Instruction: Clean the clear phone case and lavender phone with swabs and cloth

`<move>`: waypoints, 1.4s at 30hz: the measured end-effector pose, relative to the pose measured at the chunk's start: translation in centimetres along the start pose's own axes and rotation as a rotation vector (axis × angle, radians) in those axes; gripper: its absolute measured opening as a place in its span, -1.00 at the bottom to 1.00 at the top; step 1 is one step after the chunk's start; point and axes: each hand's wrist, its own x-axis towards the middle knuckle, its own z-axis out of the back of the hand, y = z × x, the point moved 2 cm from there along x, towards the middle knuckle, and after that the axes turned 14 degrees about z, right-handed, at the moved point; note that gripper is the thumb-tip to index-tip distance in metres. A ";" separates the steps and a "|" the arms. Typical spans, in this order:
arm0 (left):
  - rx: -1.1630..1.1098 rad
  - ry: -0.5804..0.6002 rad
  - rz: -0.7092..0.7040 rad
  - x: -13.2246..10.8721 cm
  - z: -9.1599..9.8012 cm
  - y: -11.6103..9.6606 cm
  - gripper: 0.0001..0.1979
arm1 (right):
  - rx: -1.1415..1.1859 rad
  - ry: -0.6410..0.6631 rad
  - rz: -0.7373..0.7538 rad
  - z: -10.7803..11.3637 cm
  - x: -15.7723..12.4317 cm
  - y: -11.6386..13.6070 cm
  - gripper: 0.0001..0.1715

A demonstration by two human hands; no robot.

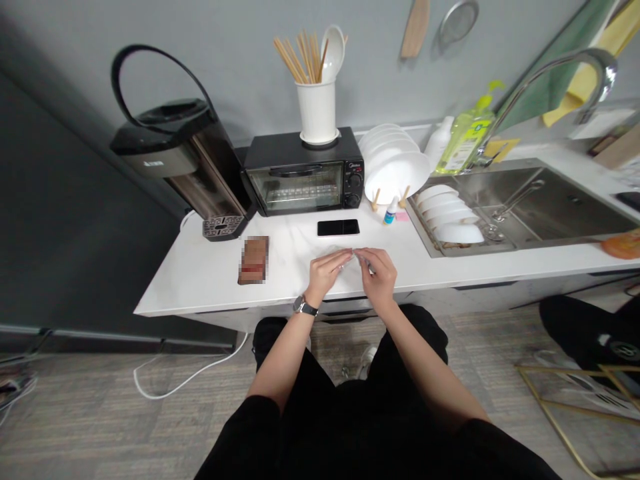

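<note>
My left hand, with a watch on its wrist, and my right hand meet over the white counter near its front edge. Both pinch a small pale, see-through thing between their fingertips; I cannot make out what it is. A black phone lies flat just behind my hands. A brown packet lies to the left of my left hand.
At the back stand a black toaster oven with a white utensil holder on top, a black water boiler, and white plates in a rack. A steel sink with bowls lies at the right. Another person's dark-clothed leg shows at the right.
</note>
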 end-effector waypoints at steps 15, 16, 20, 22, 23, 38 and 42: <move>-0.003 0.054 0.040 0.2 0.2 -0.7 -0.71 | 0.074 0.078 -0.010 -0.2 -1.0 -0.2 -0.70; 0.011 0.054 0.028 0.2 0.2 -0.7 -0.72 | 0.047 0.057 -0.037 0.2 -0.8 -0.8 -0.71; 0.073 0.040 -0.005 0.2 0.0 -0.7 -0.71 | 0.030 0.046 -0.078 1.4 -0.8 -1.6 -0.73; 0.105 0.033 -0.005 0.6 -0.1 -1.1 -0.71 | 0.051 0.056 -0.053 1.7 -1.1 -1.3 -0.71; 0.128 0.035 0.009 0.9 -0.2 -1.5 -0.71 | 0.061 0.062 -0.041 1.8 -1.3 -1.2 -0.69; 0.486 0.255 0.205 5.2 -2.6 -3.8 -0.60 | -0.002 0.047 -0.262 3.4 -1.6 -5.5 -0.74; 0.375 0.225 0.320 3.3 -0.3 -2.4 -0.75 | 0.046 0.043 -0.359 3.5 -2.0 -6.4 -0.75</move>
